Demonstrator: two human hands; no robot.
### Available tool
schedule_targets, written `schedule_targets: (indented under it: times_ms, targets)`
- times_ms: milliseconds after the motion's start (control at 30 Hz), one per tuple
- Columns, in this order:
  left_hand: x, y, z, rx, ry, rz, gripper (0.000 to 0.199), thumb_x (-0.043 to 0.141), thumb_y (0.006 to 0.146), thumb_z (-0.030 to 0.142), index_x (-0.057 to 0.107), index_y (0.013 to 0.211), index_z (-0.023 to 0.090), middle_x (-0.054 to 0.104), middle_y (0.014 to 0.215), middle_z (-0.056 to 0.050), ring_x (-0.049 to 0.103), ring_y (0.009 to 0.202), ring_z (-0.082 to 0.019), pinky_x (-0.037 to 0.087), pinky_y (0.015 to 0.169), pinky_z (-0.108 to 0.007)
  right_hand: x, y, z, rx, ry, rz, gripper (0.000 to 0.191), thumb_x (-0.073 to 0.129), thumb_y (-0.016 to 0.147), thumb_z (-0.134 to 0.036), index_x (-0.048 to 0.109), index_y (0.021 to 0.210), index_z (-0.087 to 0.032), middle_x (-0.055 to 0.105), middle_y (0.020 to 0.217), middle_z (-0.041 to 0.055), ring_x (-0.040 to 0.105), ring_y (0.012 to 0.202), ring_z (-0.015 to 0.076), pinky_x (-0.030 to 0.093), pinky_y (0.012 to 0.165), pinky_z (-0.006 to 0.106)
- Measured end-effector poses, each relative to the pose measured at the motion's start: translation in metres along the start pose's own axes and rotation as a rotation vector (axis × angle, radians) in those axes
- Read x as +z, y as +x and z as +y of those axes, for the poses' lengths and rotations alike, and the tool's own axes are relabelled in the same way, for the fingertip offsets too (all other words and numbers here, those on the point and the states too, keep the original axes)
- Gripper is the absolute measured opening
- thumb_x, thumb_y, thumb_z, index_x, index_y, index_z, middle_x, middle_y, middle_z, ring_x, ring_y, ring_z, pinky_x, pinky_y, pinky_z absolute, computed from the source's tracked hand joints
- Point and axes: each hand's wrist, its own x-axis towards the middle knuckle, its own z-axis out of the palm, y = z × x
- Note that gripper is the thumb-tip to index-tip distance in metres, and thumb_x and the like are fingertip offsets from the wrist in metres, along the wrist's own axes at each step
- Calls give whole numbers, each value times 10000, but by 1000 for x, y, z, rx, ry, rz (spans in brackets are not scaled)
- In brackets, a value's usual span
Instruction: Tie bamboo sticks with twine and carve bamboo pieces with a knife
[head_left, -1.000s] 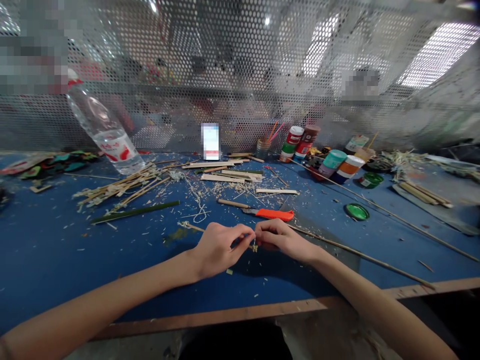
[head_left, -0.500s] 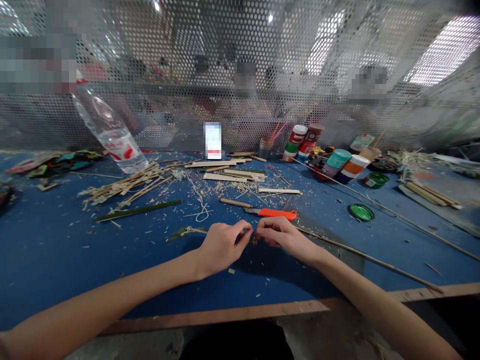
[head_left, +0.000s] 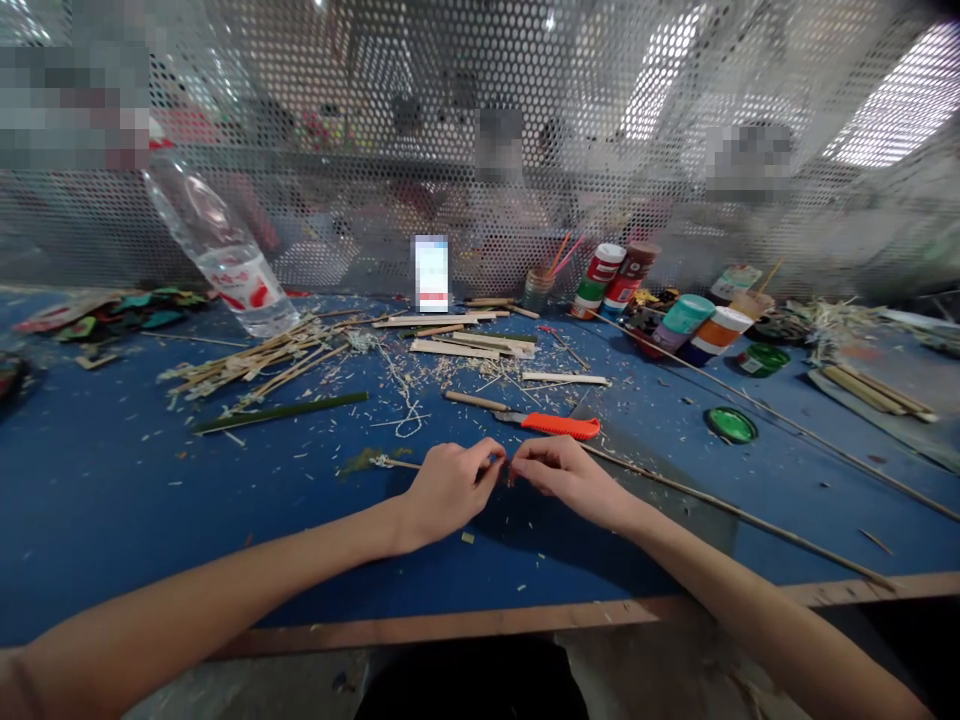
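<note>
My left hand (head_left: pixel 450 492) and my right hand (head_left: pixel 570 476) meet at the fingertips over the blue workbench (head_left: pixel 150 480). A thin bamboo stick (head_left: pixel 396 463) runs from the left into my left hand, and its far end is pinched between both hands. The pinched part is mostly hidden by my fingers. A long bamboo stick (head_left: pixel 735 510) passes just behind my right hand and stretches to the lower right. Beyond my hands lies a utility knife with an orange handle (head_left: pixel 561 426).
A wooden-handled tool (head_left: pixel 472 401) lies beside the knife. Bamboo strips (head_left: pixel 247 365) and shavings cover the bench, with paint jars (head_left: pixel 697 330) and a plastic bottle (head_left: pixel 232 265) behind. Perforated metal mesh (head_left: pixel 375 120) stands along the back, with blurred people beyond.
The whole view has shifted slightly upward. My hands stay together, and the small stick end visible below my fingertips earlier is now mostly hidden.
</note>
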Motion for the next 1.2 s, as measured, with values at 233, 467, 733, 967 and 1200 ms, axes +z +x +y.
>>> schedule_targets:
  times_ms: [233,467,733,967,1200]
  targets:
    - [-2,2,-2,-111,1,42,197,484,996,278,645,922,192,626,509,45,523,413,-150,313,517,-276,13,-9,0,-14,-223,7,303,521,907,-374,675,755,-161,503,634,-20,370,593,119,278,526,270]
    - [-3,2,-3,-164,-30,82,173,504,979,263,640,902,189,574,472,60,475,387,-136,297,500,-265,18,-6,2,-5,-245,-5,277,506,883,-331,608,678,-174,419,583,-45,318,563,109,244,514,270]
    - [-7,-1,1,-116,-120,111,209,483,995,301,636,922,178,594,512,51,456,408,-111,303,483,-250,15,-3,5,1,-201,-6,282,542,876,-329,557,632,-188,386,576,-51,303,571,111,231,519,273]
    - [-8,-6,2,15,-206,44,216,489,989,304,660,940,181,587,496,54,426,392,-93,298,452,-242,1,0,0,21,-36,-109,194,581,836,-310,629,707,-173,457,567,-51,399,530,103,281,500,260]
    - [-7,-8,0,106,-209,-4,198,507,978,287,676,949,189,673,594,33,527,420,-86,328,459,-217,2,0,2,185,254,-107,234,728,731,-362,605,682,-170,440,539,-79,338,461,61,223,434,230]
